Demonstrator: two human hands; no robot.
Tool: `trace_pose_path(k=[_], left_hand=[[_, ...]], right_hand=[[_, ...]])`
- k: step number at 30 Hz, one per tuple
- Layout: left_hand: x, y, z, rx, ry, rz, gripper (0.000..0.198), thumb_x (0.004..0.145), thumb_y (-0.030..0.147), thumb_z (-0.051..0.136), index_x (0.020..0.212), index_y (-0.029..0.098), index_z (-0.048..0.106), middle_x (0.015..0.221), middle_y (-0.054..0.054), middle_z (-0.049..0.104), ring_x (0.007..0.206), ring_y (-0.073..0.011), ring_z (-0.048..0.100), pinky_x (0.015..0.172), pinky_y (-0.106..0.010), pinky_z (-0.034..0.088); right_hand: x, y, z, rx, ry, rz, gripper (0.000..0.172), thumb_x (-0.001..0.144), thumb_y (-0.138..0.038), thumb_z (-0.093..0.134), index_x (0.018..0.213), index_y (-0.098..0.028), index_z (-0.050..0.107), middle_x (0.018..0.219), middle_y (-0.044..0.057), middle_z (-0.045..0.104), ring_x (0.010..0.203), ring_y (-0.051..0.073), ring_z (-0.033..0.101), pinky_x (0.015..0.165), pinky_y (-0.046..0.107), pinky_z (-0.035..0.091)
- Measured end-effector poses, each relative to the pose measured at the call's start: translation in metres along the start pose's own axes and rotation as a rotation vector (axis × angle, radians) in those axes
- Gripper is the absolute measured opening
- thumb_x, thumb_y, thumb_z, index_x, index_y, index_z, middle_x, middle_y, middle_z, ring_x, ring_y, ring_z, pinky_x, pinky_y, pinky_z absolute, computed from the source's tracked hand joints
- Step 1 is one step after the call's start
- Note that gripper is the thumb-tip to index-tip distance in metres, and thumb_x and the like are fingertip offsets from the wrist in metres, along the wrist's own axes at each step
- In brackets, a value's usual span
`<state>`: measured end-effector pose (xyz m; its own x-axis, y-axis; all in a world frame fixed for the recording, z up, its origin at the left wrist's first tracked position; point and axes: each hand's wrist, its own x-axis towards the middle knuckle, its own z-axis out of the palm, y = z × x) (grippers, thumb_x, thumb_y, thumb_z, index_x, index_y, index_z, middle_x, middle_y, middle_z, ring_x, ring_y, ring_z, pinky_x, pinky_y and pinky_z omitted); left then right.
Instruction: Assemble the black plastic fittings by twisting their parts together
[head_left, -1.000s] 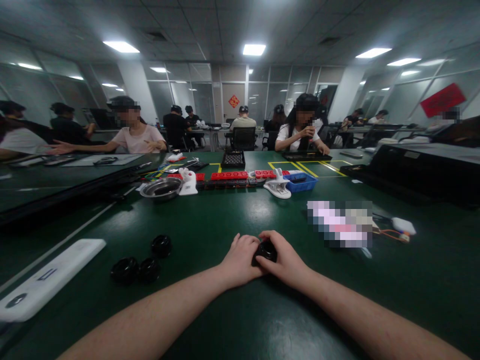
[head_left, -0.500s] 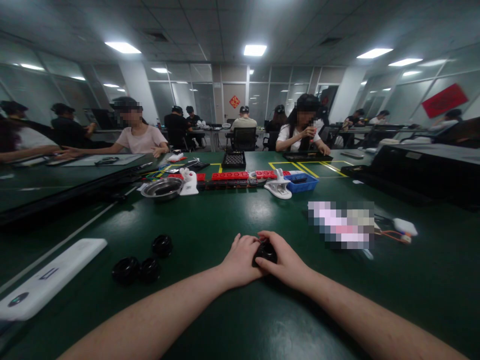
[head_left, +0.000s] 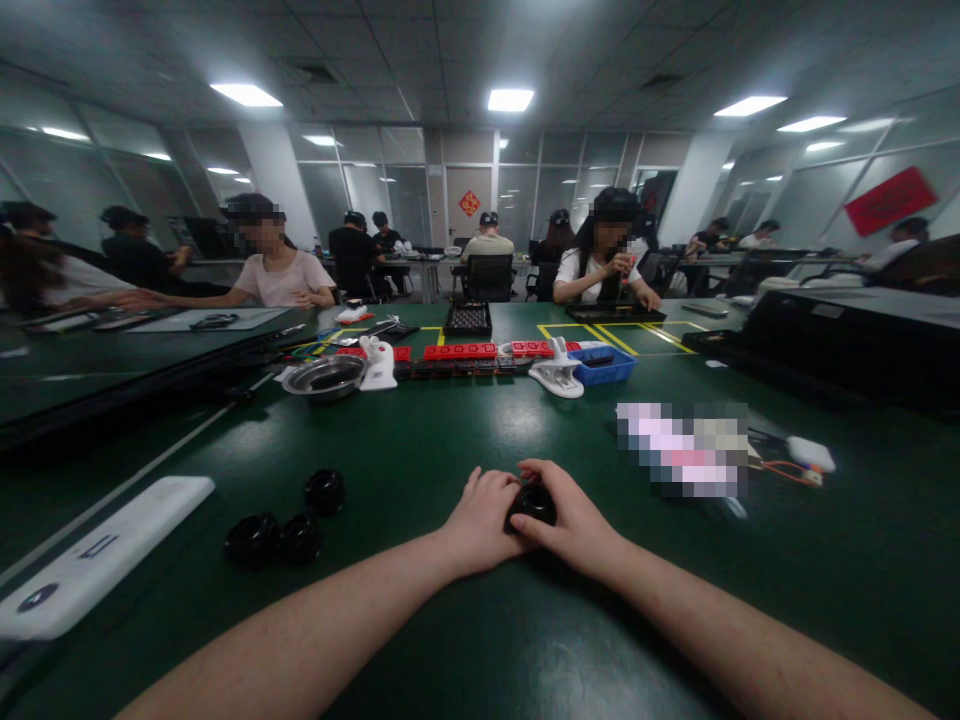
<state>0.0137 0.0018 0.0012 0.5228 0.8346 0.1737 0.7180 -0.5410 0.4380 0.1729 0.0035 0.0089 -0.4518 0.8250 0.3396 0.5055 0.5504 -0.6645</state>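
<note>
A glossy black tyre-shaped ring (head_left: 535, 503) is between my two hands, low over the green table in the middle. My right hand (head_left: 574, 515) curls round it from the right, thumb on the near side and fingers over the far side. From the left, my left hand (head_left: 482, 520) is pressed against the same ring; its thumb and fingertips are partly hidden. To the left lie three more black rings: one stands apart (head_left: 325, 490), while a larger ring (head_left: 252, 540) and a smaller ring (head_left: 300, 538) sit side by side.
A long white device (head_left: 105, 555) lies at the left. Farther back are a metal bowl (head_left: 324, 378), a row of red blocks (head_left: 460, 352), a white clamp (head_left: 557, 370) and a blue bin (head_left: 606, 368). A blurred-out item (head_left: 682, 450) lies right. Co-workers sit across the table.
My hands hardly move; the black ring is turned slightly, with its opening showing a little differently. At the far left a co-worker's arm has shifted.
</note>
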Motion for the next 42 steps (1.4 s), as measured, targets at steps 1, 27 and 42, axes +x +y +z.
trace_pose_path(k=[1,27,42], left_hand=[[0.0001,0.0000,0.0000,-0.001,0.002,0.001,0.043,0.067,0.042,0.058,0.102,0.019,0.050,0.105,-0.006,0.051,0.104,-0.0238,0.044,0.100,-0.051,0.018],[-0.0005,0.0028,-0.0021,-0.007,-0.014,-0.020,0.047,0.068,0.041,0.059,0.108,0.021,0.048,0.111,-0.006,0.049,0.108,-0.0243,0.041,0.101,-0.050,0.016],[-0.0010,0.0003,-0.0005,-0.002,0.004,0.003,0.044,0.068,0.042,0.058,0.104,0.019,0.049,0.108,-0.006,0.050,0.106,-0.0240,0.043,0.101,-0.050,0.017]], right_hand=[[0.0000,0.0003,0.0001,0.001,0.002,-0.002,0.051,0.066,-0.024,0.063,0.111,-0.017,0.042,0.107,0.009,0.051,0.098,0.022,0.049,0.087,0.038,0.039],[-0.0004,-0.0029,-0.0009,0.099,-0.008,-0.034,0.050,0.062,-0.005,0.049,0.109,-0.020,0.039,0.105,0.007,0.052,0.098,0.020,0.050,0.089,0.038,0.038],[-0.0007,-0.0027,0.0000,0.077,-0.001,-0.001,0.049,0.064,-0.008,0.052,0.110,-0.018,0.038,0.105,0.008,0.050,0.098,0.020,0.049,0.088,0.037,0.039]])
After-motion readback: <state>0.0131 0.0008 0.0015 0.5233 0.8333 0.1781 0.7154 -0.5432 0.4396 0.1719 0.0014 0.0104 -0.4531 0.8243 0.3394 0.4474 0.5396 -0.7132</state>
